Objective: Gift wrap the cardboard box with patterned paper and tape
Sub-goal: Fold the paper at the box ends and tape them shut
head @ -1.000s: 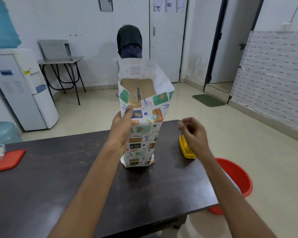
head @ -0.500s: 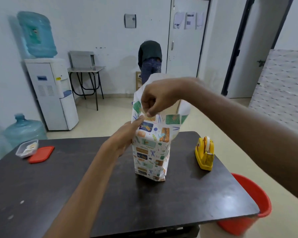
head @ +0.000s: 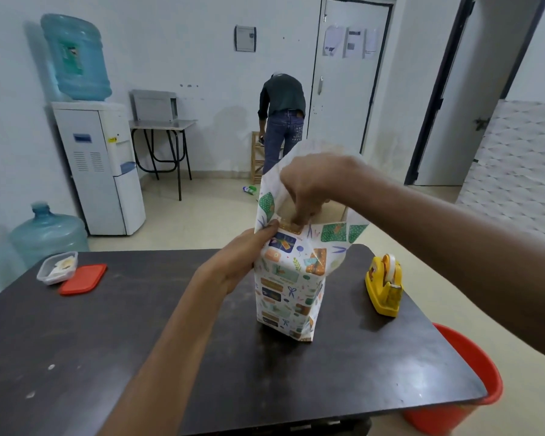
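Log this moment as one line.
left hand grips wrapped box | right hand pinches top paper flap | tape dispenser untouched on table

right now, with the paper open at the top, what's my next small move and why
Probably push the front flap flat with the right hand, whose fingers curl over that edge. The patterned paper stands open above it, back and side flaps up, while the left hand grips the left side. The tape dispenser stands to the right.

right hand [head: 315, 184] gone from beside tape dispenser [head: 386, 286] to top of wrapped box [head: 283, 287], fingers [head: 299, 215] now curled down pinching patterned paper [head: 334, 232] at its front upper edge
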